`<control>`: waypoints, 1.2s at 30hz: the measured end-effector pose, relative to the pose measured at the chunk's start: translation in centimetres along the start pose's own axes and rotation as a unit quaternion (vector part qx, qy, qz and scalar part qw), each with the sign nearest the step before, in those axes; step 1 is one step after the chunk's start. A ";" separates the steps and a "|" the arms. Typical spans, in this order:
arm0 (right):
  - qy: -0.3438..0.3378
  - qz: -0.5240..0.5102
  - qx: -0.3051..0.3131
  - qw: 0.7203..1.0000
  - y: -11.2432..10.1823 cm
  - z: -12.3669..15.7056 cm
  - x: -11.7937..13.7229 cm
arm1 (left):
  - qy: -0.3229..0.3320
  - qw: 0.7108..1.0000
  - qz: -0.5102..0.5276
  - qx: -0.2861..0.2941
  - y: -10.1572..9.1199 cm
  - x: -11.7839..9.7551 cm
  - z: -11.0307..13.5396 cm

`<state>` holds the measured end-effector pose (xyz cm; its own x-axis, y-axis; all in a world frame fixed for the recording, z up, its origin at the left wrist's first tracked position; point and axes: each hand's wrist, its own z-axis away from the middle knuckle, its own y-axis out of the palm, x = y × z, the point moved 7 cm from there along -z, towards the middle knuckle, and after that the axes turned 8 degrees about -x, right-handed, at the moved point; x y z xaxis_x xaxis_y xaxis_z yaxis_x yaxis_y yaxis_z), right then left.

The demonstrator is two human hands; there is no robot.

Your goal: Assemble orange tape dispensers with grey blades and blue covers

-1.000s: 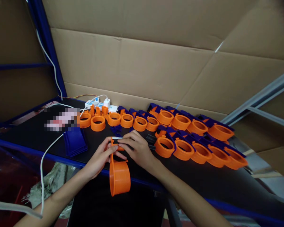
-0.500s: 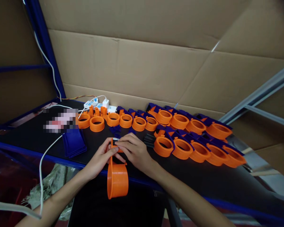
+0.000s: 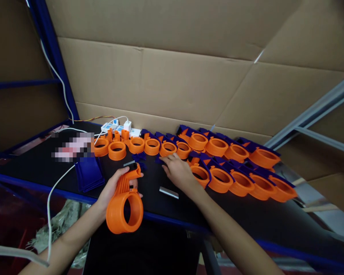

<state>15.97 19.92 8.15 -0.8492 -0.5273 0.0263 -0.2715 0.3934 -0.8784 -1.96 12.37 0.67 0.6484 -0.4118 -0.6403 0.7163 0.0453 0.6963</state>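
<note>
My left hand (image 3: 116, 187) is closed round the ribbed arm of an orange plastic ring part (image 3: 123, 212). The ring hangs toward me past the table edge, and a dark piece shows in the socket at the arm's upper end. A thin grey strip (image 3: 129, 163) shows just behind that end. Over the table, my right hand (image 3: 177, 170) reaches forward, fingers apart, its fingertips at a small dark blue piece (image 3: 158, 160). Whether they touch it I cannot tell. More small dark blue pieces (image 3: 139, 157) lie to its left. A silvery metal strip (image 3: 169, 192) lies nearer me.
Orange rings with dark blue plates (image 3: 220, 179) stand in rows at the right. Plain orange rings (image 3: 117, 150) line the back left, before a white power strip (image 3: 135, 132). Dark blue plates (image 3: 88, 173) are stacked at left. A white cable (image 3: 49, 214) hangs over the edge.
My right hand has left the orange part and moved right and forward to the small blue pieces. My left hand has turned the part and shifted it left. The silvery strip now shows on the table.
</note>
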 end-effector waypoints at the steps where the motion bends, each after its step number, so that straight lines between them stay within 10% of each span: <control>1: -0.004 0.002 0.004 1.000 0.4 0.1 0.1 | -0.008 1.000 -0.003 0.002 -0.1 0.1 -0.1; 13: 0.045 0.001 0.023 0.999 0.5 0.0 1.4 | 0.042 0.998 -0.025 -0.031 1.2 -0.5 0.9; 25: 0.072 -0.230 0.006 0.970 1.2 -0.3 2.0 | 0.094 0.994 -0.038 -0.028 1.4 -0.4 0.9; 31: 0.109 -0.540 0.058 0.833 1.9 0.0 5.3 | 0.090 0.995 -0.018 -0.048 1.0 -0.4 0.6; 36: 0.105 -0.606 0.139 0.776 1.1 0.6 6.7 | 0.068 0.996 -0.028 -0.051 1.1 -0.8 0.6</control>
<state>10.23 16.33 7.02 -0.1084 -0.2372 0.9654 -0.8450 -0.4895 -0.2152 -1.81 12.22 2.17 0.6309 -0.2899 -0.7196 0.7700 0.1202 0.6266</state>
